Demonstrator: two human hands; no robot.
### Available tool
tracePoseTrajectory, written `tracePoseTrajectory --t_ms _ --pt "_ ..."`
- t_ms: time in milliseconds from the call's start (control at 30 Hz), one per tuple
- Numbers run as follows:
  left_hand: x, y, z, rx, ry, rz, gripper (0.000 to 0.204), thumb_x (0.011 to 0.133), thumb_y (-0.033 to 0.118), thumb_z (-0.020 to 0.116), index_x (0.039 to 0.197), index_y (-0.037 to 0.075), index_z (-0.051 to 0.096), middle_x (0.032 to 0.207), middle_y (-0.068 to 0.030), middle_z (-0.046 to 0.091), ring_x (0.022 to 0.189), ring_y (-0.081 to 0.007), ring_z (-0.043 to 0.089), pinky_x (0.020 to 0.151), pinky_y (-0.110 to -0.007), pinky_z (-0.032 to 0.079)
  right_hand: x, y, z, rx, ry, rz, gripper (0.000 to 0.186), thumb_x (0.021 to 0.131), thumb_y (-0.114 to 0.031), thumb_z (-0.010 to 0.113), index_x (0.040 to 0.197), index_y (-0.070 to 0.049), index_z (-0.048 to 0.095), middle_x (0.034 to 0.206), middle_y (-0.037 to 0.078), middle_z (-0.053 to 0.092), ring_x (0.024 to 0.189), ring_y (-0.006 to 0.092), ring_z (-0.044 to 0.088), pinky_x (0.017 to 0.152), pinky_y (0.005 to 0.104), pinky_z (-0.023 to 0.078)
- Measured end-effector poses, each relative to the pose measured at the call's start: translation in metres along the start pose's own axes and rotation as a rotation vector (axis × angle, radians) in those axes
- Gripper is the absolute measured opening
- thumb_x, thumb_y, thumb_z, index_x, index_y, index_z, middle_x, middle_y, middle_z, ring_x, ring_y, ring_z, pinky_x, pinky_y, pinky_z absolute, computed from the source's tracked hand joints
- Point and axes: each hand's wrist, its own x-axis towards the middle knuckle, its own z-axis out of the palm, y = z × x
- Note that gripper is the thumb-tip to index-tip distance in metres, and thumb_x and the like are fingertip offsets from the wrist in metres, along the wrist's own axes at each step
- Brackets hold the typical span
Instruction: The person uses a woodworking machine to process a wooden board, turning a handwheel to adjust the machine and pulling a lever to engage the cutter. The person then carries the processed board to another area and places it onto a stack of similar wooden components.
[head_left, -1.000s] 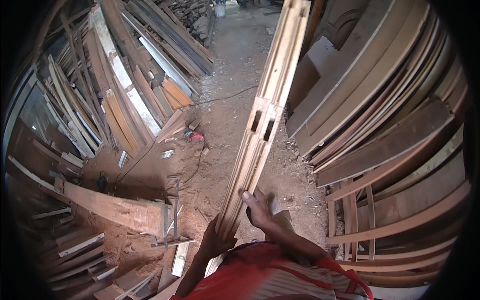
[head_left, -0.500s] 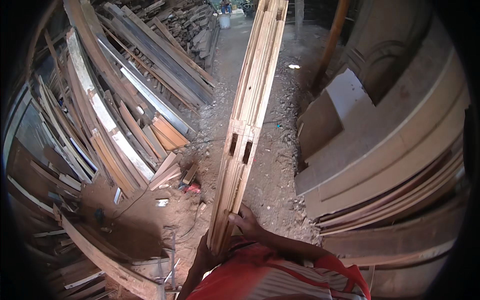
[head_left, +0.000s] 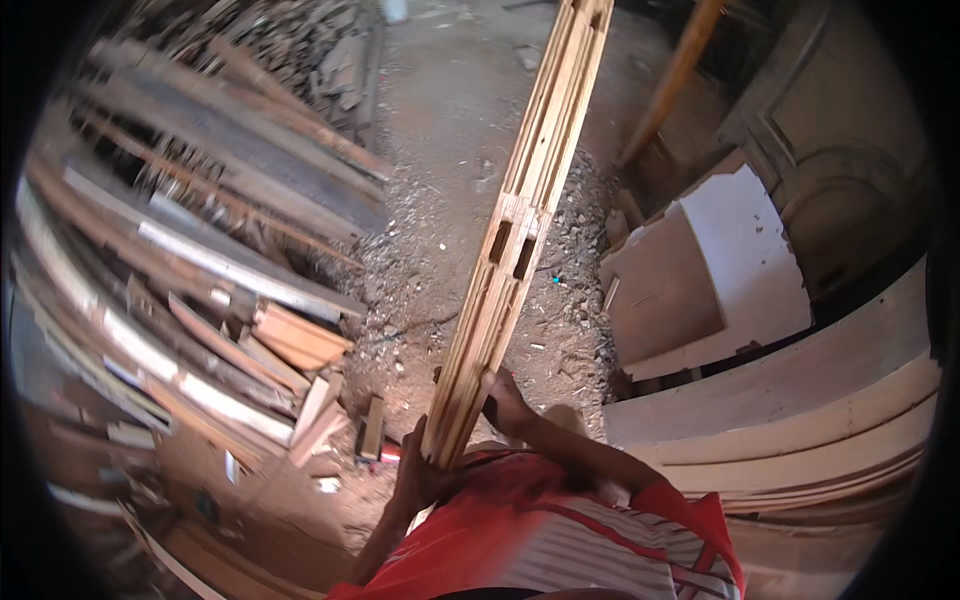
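A long bundle of pale wooden door-frame-like pieces, grooved lengthwise with two dark mortise slots side by side, the grooved timbers [head_left: 527,190], slants up and away from my body. Its near end rests by my red shirt. My left hand [head_left: 415,468] grips the left side close to that end, fingers partly hidden beneath. A little farther up, my right hand [head_left: 505,402] is closed on the right edge, its thumb on top and its other fingers out of sight below. The far end reaches past the top of the view.
Long boards [head_left: 230,270] lie stacked across the left. At right, a white-and-brown panel [head_left: 745,265] leans above curved wooden sheets [head_left: 780,410]. An orange-brown post [head_left: 672,85] stands at the back right. Gravel and dirt ground [head_left: 420,250] runs ahead; offcuts [head_left: 372,425] lie near my left.
My view has shifted forward and right along the shed, so the board stacks slide left and blur. The timbers stay in both hands, their far end now farther right in the picture.
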Motion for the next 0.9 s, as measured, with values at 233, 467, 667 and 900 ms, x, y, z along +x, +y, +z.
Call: tracePoseTrajectory --t_ms 233,467,667,900 --pt "0.238 0.059 -0.012 0.174 0.014 0.069 0.094 0.061 0.011 0.082 0.144 0.003 0.037 0.12 -0.021 0.056 0.116 -0.0343 0.057 0.095 -0.046 0.048 0.189 -0.086 -0.083 0.055 0.056 -0.126 0.057 0.102 -0.045 0.048 0.133 0.003 0.05 0.121 0.011 0.062 0.113 0.0219 0.06 0.096 0.0393 0.048" --pt "0.48 0.085 -0.049 0.094 -0.025 0.141 0.085 0.059 0.006 0.083 0.136 0.003 0.048 0.117 -0.0174 0.063 0.108 -0.0271 0.062 0.091 -0.039 0.051 0.4 -0.173 -0.144 0.049 0.024 -0.134 0.07 0.097 -0.056 0.05 0.136 0.002 0.047 0.124 0.016 0.062 0.115 0.0269 0.061 0.1 0.0426 0.048" --pt "0.643 0.129 -0.087 0.022 -0.161 0.104 0.096 0.06 0.019 0.092 0.142 0.002 0.043 0.128 -0.0157 0.061 0.118 -0.027 0.06 0.1 -0.04 0.049 0.541 -0.24 -0.171 -0.001 0.121 -0.133 0.056 0.101 -0.043 0.05 0.135 0.002 0.048 0.121 0.012 0.061 0.118 0.023 0.057 0.102 0.0434 0.044" --pt "0.867 0.137 -0.087 -0.095 -0.218 0.045 0.099 0.064 0.022 0.091 0.145 -0.001 0.038 0.125 -0.02 0.058 0.117 -0.0319 0.058 0.099 -0.044 0.048 0.732 -0.29 -0.274 -0.119 0.237 -0.167 0.062 0.102 -0.048 0.045 0.139 0.002 0.047 0.125 0.014 0.06 0.118 0.0266 0.057 0.102 0.0413 0.042"
